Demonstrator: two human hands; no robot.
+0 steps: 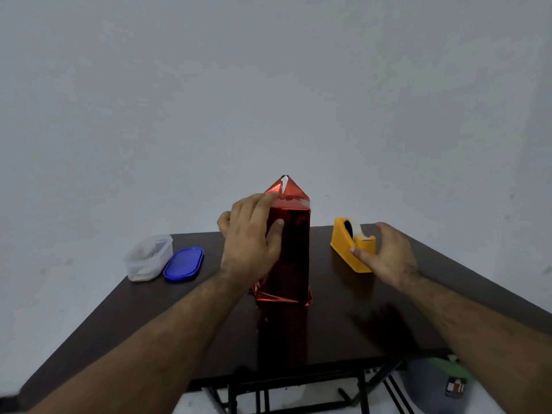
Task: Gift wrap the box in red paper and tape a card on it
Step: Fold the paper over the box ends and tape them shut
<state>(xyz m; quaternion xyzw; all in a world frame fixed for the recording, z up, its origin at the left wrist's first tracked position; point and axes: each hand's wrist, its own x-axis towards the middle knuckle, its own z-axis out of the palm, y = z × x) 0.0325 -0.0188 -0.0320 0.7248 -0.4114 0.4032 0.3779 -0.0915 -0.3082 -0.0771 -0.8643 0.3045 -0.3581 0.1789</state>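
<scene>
A tall box wrapped in shiny red paper (294, 252) stands upright at the middle of the dark table (179, 318). Its top flap is folded into a point. Loose paper is crumpled at its base. My left hand (249, 234) grips the box's upper left side, fingers over the top fold and thumb on the front face. My right hand (385, 255) hovers with spread fingers at the front end of the yellow tape dispenser (348, 243), right of the box. Whether it touches the dispenser is unclear. No card is in view.
A clear plastic container (148, 258) and its blue lid (183, 264) lie at the table's far left. A plain wall stands behind the table. Below the near edge are the table's black metal frame (298, 392) and a bag (439, 383) on the floor.
</scene>
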